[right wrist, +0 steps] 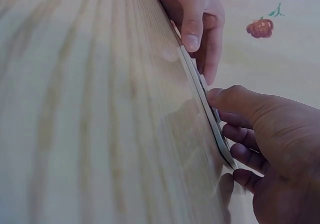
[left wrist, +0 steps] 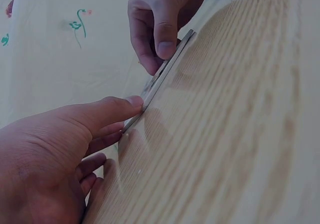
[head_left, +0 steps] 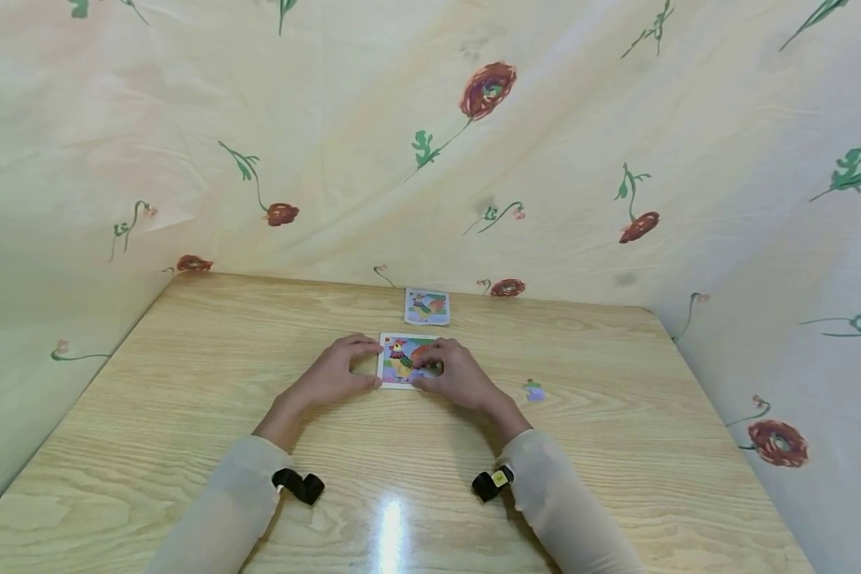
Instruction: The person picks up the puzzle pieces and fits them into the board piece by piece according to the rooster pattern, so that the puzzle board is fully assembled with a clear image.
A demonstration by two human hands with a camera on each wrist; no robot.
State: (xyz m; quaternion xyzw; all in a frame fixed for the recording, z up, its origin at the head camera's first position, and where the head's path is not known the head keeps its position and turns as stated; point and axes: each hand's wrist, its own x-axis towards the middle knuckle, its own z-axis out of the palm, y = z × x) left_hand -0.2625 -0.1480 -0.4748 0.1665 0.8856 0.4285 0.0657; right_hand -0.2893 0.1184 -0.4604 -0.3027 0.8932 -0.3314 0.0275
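A small jigsaw puzzle [head_left: 400, 363] with a rooster picture and a white border lies flat on the wooden table. My left hand [head_left: 339, 371] holds it by the left side, thumb at the near corner and a finger at the far one. Over its right part, my right hand [head_left: 461, 375] grips it with bent fingers on the picture and the thumb at the near edge. The board [right wrist: 202, 97] appears edge-on in the right wrist view, the right thumb against it. Much of the puzzle's right half is hidden under the right hand.
A loose puzzle piece [head_left: 534, 390], green and lilac, lies to the right of the right hand. Behind the puzzle is a card [head_left: 426, 307] with a similar rooster picture, near the back edge of the table [head_left: 208, 383]. Flowered cloth [head_left: 359, 159] hangs behind and beside the table.
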